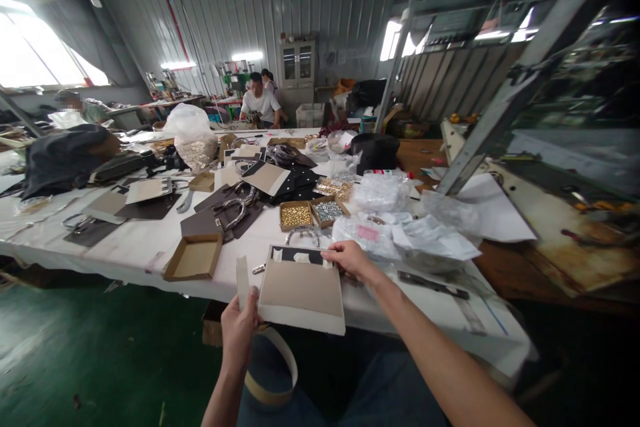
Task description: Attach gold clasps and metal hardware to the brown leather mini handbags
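My right hand grips the far right corner of a flat beige panel with a dark top edge, resting on the near edge of the white table. At the panel's lower left, my left hand is closed on a pale strip that stands upright. A beige strap loop hangs below that hand over my lap.
An empty cardboard tray lies left of the panel. Behind it sit small boxes of gold studs and silver parts, dark leather pieces, metal handles and plastic bags. People sit at far tables. A metal frame rises right.
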A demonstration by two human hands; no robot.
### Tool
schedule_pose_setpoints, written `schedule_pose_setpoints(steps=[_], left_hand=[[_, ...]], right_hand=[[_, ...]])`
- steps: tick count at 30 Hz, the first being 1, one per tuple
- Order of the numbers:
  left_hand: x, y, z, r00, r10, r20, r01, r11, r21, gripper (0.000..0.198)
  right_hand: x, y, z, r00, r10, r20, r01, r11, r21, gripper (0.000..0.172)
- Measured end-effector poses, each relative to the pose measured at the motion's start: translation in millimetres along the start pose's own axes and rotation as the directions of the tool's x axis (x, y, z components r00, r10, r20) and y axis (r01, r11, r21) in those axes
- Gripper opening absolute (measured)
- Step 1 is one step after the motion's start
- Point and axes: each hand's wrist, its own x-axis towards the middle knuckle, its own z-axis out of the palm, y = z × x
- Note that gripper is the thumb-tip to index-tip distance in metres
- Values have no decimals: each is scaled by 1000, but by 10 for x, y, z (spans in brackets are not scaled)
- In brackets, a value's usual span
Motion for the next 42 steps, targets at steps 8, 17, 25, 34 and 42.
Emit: schedule_pose_setpoints(steps=[8,17,25,34,42], left_hand=[[93,-27,-167,999,-37,-17,33,984,-177,59],[257,-74,-173,1000,-24,10,25,981,-193,59],[518,84,-241,997,67,-36,-68,997,-26,65],[1001,131,-324,992,129,-10,-126,982,141,63],[1228,-145,-421,995,83,48,-90,983,162,53]], right_hand=[[-157,8,19,998,-13,-56,13,1000,-13,54],[-280,14,93,1000,-8,-25,11,992,129,40],[-416,32,154,997,51,-51,-37,968,248,56],[-538,-297,138,990,143,-14,-115,843,525,55],[-1183,-1176,-223,681,-151,-717,331,936,117,52]])
